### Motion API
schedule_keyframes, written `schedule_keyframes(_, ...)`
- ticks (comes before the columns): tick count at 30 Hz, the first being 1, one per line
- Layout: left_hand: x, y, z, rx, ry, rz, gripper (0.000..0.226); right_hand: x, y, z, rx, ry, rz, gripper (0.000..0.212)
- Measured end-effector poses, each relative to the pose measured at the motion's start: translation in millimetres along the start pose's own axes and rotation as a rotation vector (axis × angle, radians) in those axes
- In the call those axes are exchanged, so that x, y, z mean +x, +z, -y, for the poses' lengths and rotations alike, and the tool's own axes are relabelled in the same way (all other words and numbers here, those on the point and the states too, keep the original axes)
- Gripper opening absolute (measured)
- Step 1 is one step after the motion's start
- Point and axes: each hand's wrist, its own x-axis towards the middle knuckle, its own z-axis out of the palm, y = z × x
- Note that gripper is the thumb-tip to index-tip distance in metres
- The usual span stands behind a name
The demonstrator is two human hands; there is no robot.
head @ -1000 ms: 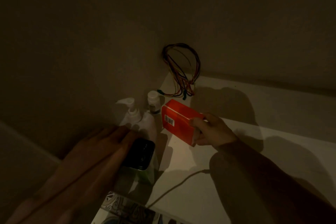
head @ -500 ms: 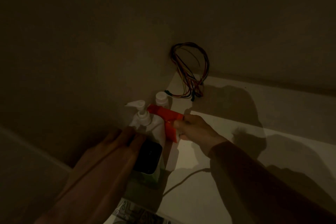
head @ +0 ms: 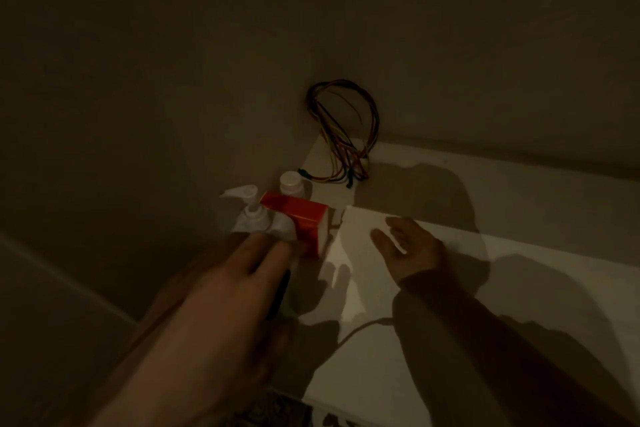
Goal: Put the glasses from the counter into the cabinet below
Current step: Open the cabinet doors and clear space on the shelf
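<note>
No drinking glasses show in this dim view. My right hand (head: 412, 250) hovers just above the white counter (head: 485, 340) with fingers spread and nothing in it. To its left a red box (head: 304, 218) stands on the counter, apart from the hand. My left hand (head: 249, 263) reaches forward, its fingers lying over a dark-topped container (head: 280, 295) that it mostly hides. Whether it grips the container is unclear.
A white pump bottle (head: 252, 215) and a small white-capped bottle (head: 290, 182) stand against the left wall beside the red box. Coloured wires (head: 346, 135) hang in the back corner. A thin cable (head: 360, 326) lies across the counter near my right forearm.
My right hand carried the red box left, set it beside the pump bottle, let go and drew back to the right. My left hand slid forward over the dark-topped container.
</note>
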Motion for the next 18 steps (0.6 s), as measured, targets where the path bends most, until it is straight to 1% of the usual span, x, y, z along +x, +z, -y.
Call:
schedule_keyframes(2, 7.5, 7.4, -16.4, -0.01, 0.068, -0.031, 0.07, -16.3, -29.1, -25.0, -0.197, -0.031, -0.048, 0.056)
schedule_keyframes(4, 20.0, 26.3, -44.7, -0.064, 0.152, -0.027, 0.074, -30.4, -54.8, -46.8, -0.417, 0.006, -0.051, 0.063)
schedule_keyframes(5, 30.5, 35.5, -65.4, -0.092, 0.206, -0.031, 0.077, -38.9, -72.5, -57.7, -0.48, 0.032, -0.058, 0.065)
schedule_keyframes(8, 60.1, 70.1, -99.5, -0.127, 0.222, 0.012, 0.083, -54.4, -92.2, -76.2, -0.574, 0.075, -0.084, 0.066)
schedule_keyframes(11, 93.3, 91.8, -130.6, -0.092, 0.241, 0.066, 0.085, -70.6, -115.4, -95.8, -0.661, 0.16, -0.126, 0.071)
schedule_keyframes(16, 133.2, 105.5, -170.0, -0.082, 0.158, 0.209, 0.095, -89.4, -153.7, -118.7, -0.733, 0.246, -0.085, 0.076)
schedule_keyframes(18, 138.8, 107.1, -182.7, -0.093, 0.146, 0.239, 0.098, -94.4, -162.0, -120.8, -0.751, 0.26, -0.051, 0.076)
